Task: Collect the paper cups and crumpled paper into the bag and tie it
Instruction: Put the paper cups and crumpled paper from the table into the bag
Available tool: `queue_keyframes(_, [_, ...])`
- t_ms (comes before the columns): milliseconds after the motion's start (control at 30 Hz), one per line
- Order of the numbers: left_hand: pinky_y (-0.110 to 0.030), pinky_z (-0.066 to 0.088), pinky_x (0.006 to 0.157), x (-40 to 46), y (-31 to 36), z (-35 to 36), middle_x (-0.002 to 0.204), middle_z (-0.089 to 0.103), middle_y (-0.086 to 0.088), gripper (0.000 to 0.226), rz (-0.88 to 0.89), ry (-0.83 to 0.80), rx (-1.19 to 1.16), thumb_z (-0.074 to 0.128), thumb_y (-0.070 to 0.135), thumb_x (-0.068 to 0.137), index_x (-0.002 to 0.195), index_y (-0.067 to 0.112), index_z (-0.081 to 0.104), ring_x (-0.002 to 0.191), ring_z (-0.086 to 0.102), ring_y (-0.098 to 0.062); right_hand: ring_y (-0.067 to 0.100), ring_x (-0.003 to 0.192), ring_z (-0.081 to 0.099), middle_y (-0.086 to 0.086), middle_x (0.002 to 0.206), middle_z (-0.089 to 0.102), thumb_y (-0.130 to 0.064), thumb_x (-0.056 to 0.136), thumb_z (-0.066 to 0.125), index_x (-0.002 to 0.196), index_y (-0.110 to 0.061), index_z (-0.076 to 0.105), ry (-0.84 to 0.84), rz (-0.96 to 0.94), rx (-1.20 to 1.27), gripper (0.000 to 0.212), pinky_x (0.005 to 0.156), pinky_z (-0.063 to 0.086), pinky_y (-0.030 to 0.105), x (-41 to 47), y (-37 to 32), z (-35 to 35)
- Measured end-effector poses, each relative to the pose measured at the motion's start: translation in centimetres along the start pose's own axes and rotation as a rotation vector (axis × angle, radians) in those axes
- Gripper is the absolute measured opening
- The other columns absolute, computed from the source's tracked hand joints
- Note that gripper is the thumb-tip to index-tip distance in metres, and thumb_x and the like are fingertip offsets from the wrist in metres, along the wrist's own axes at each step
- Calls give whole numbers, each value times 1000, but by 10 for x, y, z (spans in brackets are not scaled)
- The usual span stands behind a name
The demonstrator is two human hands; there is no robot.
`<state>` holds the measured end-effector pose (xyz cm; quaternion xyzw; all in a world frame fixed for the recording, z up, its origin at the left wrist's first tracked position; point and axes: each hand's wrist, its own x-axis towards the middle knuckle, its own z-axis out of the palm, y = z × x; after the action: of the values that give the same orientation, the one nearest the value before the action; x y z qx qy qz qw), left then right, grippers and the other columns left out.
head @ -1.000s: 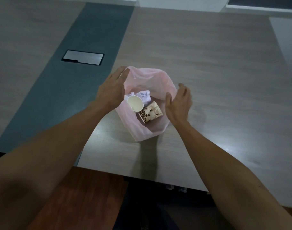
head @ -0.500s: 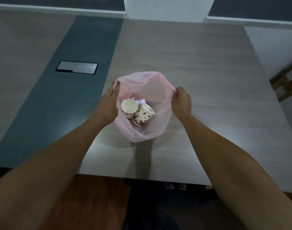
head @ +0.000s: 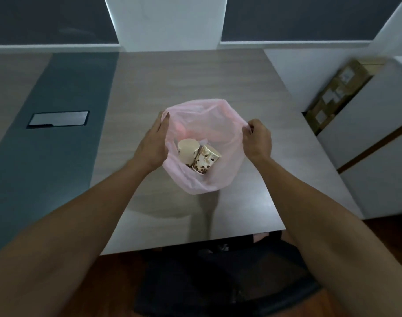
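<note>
A thin pink plastic bag [head: 214, 124] stands with its mouth wide on the wooden table [head: 195, 74]. Inside lie two paper cups: a plain cream one [head: 187, 149] and a brown-spotted one [head: 205, 159] leaning against it. A scrap of white crumpled paper [head: 203, 141] peeks out behind them. My left hand [head: 153, 143] grips the bag's left rim, fingers flat along it. My right hand [head: 256, 139] is closed in a pinch on the right rim. Both hands hold the mouth spread.
A dark grey strip [head: 58, 124] runs down the table's left side, with a metal cable hatch [head: 58, 119] set in it. The table's near edge is close below the bag. Cardboard boxes [head: 339, 88] lean by a white cabinet at right. A dark chair [head: 218, 282] sits below.
Both hands went from hovering beside the bag to gripping its rim, then lifted and spread the mouth wider. The cups shifted inside. My view tilted up, showing more of the far wall.
</note>
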<state>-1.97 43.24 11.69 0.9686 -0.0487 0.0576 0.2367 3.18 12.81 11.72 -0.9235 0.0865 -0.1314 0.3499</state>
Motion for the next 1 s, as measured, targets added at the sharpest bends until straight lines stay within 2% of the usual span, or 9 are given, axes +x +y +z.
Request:
queue_keyframes(233, [-46, 40, 114, 18, 83, 52, 171, 0, -1, 94, 39, -8, 34, 50, -13, 83, 163, 15, 7, 149, 30, -34, 24, 84, 63, 0, 94, 62, -21, 102, 54, 104, -14, 59, 2, -2, 11, 9, 74, 57, 40, 27, 80, -59])
queue_keyframes(333, [-52, 40, 113, 33, 108, 74, 171, -1, -2, 94, 66, 0, 86, 47, -15, 82, 162, 14, 7, 148, 30, -37, 21, 86, 64, 0, 99, 62, -22, 103, 53, 109, -17, 57, -32, 15, 45, 9, 75, 59, 37, 33, 114, -71])
queue_keyframes(433, [-54, 50, 100, 42, 130, 91, 171, -2, -1, 99, 95, 51, 116, 48, -16, 81, 161, 25, 10, 142, 38, -41, 19, 87, 63, 1, 100, 61, -22, 103, 52, 111, -15, 54, -73, 44, 75, 10, 73, 54, 31, 31, 145, -76])
queue_keyframes(500, [-52, 53, 94, 39, 140, 101, 171, -3, -4, 98, 68, 65, 132, 55, -13, 85, 161, 35, 14, 138, 42, -42, 18, 85, 63, 1, 99, 60, -22, 104, 51, 110, -14, 53, -129, 60, 81, 10, 73, 56, 32, 26, 163, -77])
queue_keyframes(667, [-56, 46, 106, 17, 147, 129, 169, 0, -14, 83, -49, -13, 119, 65, 9, 94, 158, 41, 24, 141, 37, -45, 18, 81, 66, -4, 91, 60, -27, 101, 54, 103, -19, 51, -244, 95, 67, 9, 75, 63, 46, 15, 199, -71])
queue_keyframes(767, [-54, 44, 109, 7, 145, 136, 169, -1, -12, 92, -97, -24, 122, 58, -7, 89, 159, 38, 20, 149, 25, -44, 21, 81, 65, -4, 90, 60, -28, 100, 53, 101, -20, 50, -259, 83, 53, 9, 75, 62, 51, 13, 206, -70])
queue_keyframes(833, [-55, 45, 106, 2, 147, 136, 169, 0, -13, 95, -132, -3, 139, 52, -13, 86, 159, 38, 19, 147, 28, -45, 21, 82, 64, -3, 90, 60, -29, 99, 53, 102, -19, 50, -285, 91, 23, 11, 78, 61, 51, 12, 206, -71])
queue_keyframes(900, [-55, 48, 102, -2, 149, 135, 169, 1, -13, 91, -146, 0, 170, 56, -7, 88, 158, 39, 21, 143, 34, -44, 21, 85, 64, -2, 96, 60, -34, 96, 55, 107, -20, 49, -305, 111, 4, 19, 80, 60, 49, 8, 205, -75])
queue_keyframes(1000, [-55, 49, 101, -13, 152, 130, 169, 3, -11, 76, -136, 15, 201, 63, 8, 91, 154, 38, 31, 141, 38, -39, 25, 101, 61, 4, 125, 52, -41, 92, 62, 127, -18, 44, -221, 51, -56, 45, 82, 56, 42, -1, 199, -82])
